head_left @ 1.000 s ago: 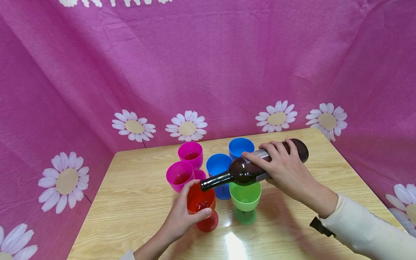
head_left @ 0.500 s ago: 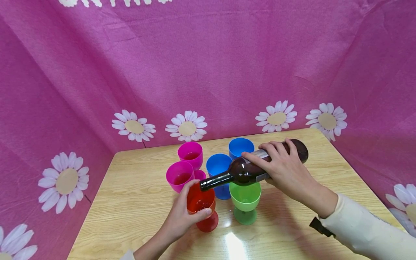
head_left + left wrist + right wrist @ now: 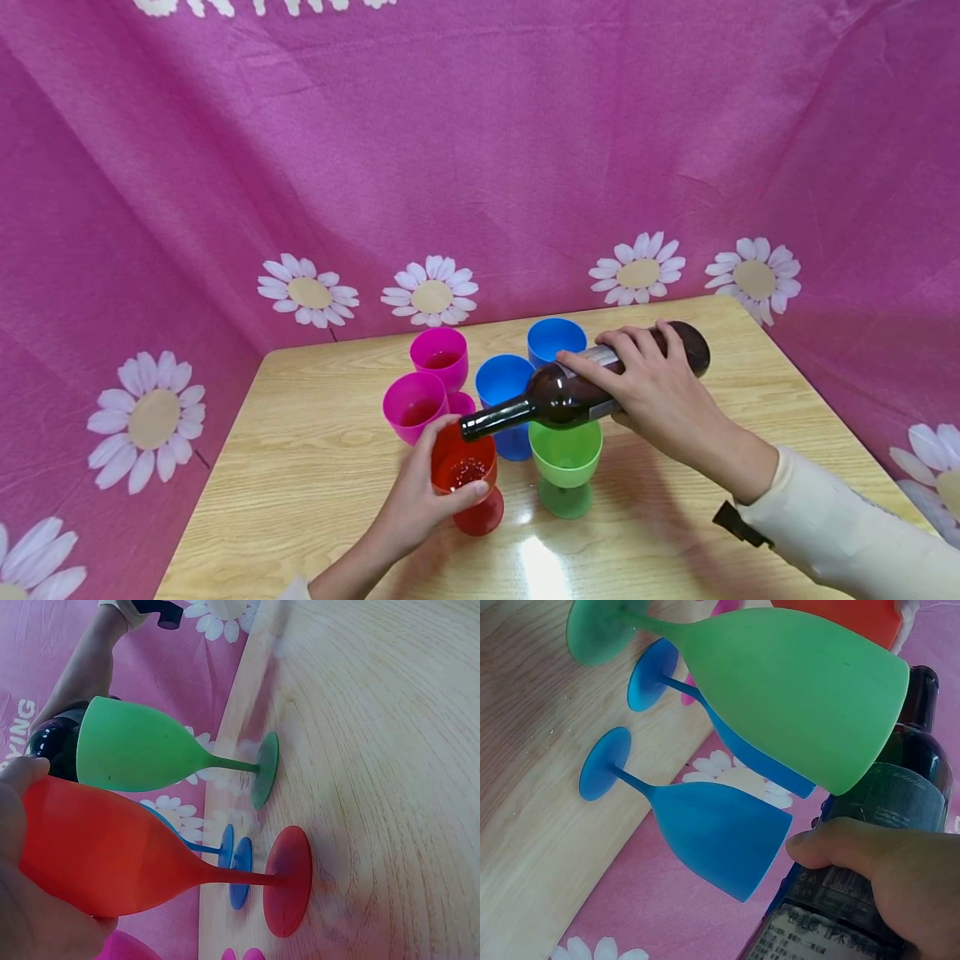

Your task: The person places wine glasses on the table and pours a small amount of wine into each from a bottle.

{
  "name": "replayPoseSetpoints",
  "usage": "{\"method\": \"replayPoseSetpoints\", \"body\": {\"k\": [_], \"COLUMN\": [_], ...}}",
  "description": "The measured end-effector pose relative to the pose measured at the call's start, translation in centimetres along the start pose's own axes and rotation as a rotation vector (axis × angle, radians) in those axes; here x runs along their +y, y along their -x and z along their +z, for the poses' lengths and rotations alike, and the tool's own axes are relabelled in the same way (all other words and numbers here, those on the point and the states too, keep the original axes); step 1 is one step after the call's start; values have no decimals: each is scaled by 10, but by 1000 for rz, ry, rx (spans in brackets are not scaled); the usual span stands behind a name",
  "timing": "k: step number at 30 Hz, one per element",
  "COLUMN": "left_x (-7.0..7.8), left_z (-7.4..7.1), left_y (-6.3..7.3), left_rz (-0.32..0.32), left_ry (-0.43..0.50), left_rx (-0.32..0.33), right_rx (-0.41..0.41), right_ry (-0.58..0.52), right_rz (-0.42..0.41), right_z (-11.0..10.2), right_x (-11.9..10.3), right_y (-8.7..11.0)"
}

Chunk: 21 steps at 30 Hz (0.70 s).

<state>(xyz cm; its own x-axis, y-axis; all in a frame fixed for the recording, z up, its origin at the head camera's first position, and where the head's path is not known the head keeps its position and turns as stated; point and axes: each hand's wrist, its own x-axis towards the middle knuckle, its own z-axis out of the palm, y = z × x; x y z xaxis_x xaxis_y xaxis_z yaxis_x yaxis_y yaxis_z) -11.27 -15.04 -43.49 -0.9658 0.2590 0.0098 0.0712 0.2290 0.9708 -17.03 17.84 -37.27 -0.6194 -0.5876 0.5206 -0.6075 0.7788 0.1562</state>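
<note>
My left hand [image 3: 420, 492] grips the bowl of a red plastic goblet [image 3: 480, 512], its thumb along the near side. In the left wrist view the foot of this red goblet [image 3: 289, 881] stands on the table. My right hand [image 3: 663, 392] holds a dark glass wine bottle [image 3: 562, 400] round its labelled body. The bottle lies tilted, its neck pointing left and its mouth over the red goblet's rim. Bubbly liquid shows inside that goblet. In the right wrist view the thumb [image 3: 832, 847] presses against the bottle's label [image 3: 900, 799].
A green goblet [image 3: 566, 467] stands just right of the red one, under the bottle. Two blue goblets [image 3: 504, 379] are behind it, partly hidden. Two pink goblets [image 3: 415, 400] with red liquid stand at the left. A pink flowered cloth [image 3: 480, 167] hangs round the wooden table [image 3: 300, 467].
The bottle's mouth has shifted very slightly left. More bubbles show on the liquid in the red goblet. Both hands keep their hold, and the other goblets stay in place.
</note>
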Motion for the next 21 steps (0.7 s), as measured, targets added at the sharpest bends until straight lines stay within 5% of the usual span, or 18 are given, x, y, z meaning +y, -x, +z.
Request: {"method": "replayPoseSetpoints", "body": {"k": [21], "left_x": [0], "left_z": [0], "left_y": [0], "left_rz": [12], "left_ry": [12], "left_rx": [-3], "right_rx": [6], "right_ry": [14], "right_rz": [-9], "right_z": [-1], "right_x": [-1], "right_y": [-1]}}
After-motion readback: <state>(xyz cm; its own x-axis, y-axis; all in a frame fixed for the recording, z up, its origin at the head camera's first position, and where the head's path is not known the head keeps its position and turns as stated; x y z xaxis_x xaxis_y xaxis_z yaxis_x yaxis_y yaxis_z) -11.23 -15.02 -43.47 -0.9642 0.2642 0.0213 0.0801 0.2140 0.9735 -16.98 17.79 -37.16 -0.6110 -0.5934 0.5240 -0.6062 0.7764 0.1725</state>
